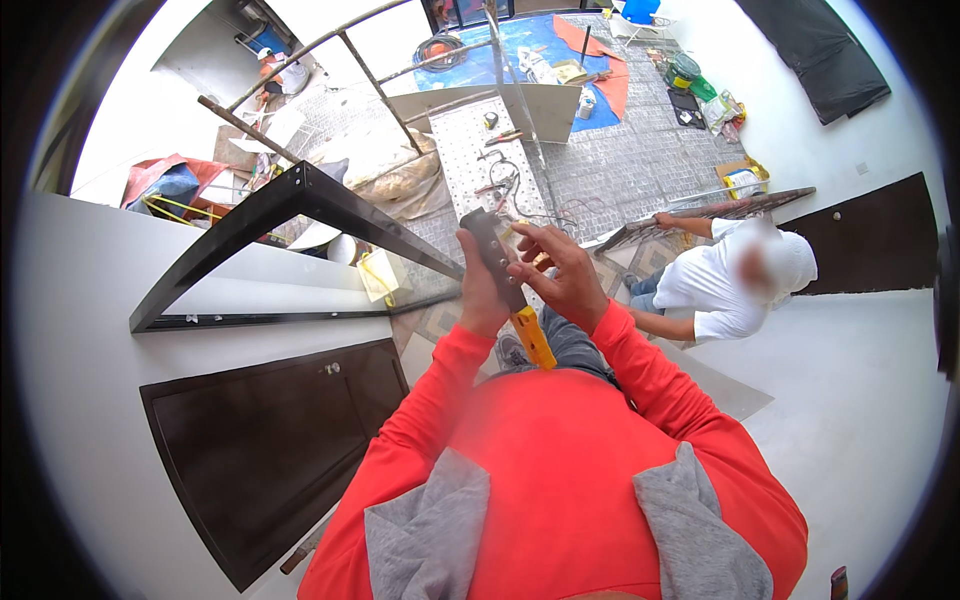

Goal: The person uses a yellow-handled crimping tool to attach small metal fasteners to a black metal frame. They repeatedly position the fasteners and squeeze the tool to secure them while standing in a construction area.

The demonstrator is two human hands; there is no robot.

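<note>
My left hand (pixel 483 290) is wrapped around a dark, flat-sided tool with a yellow lower end (pixel 534 338), held upright in front of my chest. Small round screw heads or rivets show along its dark face; its exact kind I cannot make out. Beside it, my right hand (pixel 562 275) has its fingers bent and thumb close against the tool's side, pinching at something too small to name. A perforated metal plank (pixel 465 150) lies below and beyond my hands, bearing pliers-like hand tools (pixel 505 137), dark cables (pixel 512 180) and a tape-measure-like round item (pixel 490 120).
A black angled metal frame (pixel 300 195) juts from the left wall. Scaffold pipes (pixel 365 65) stand beyond it. A person in white (pixel 705 280) at the right grips a long dark panel (pixel 700 213). Brown doors (pixel 280 435) are below left. Buckets and bags (pixel 685 70) sit far right.
</note>
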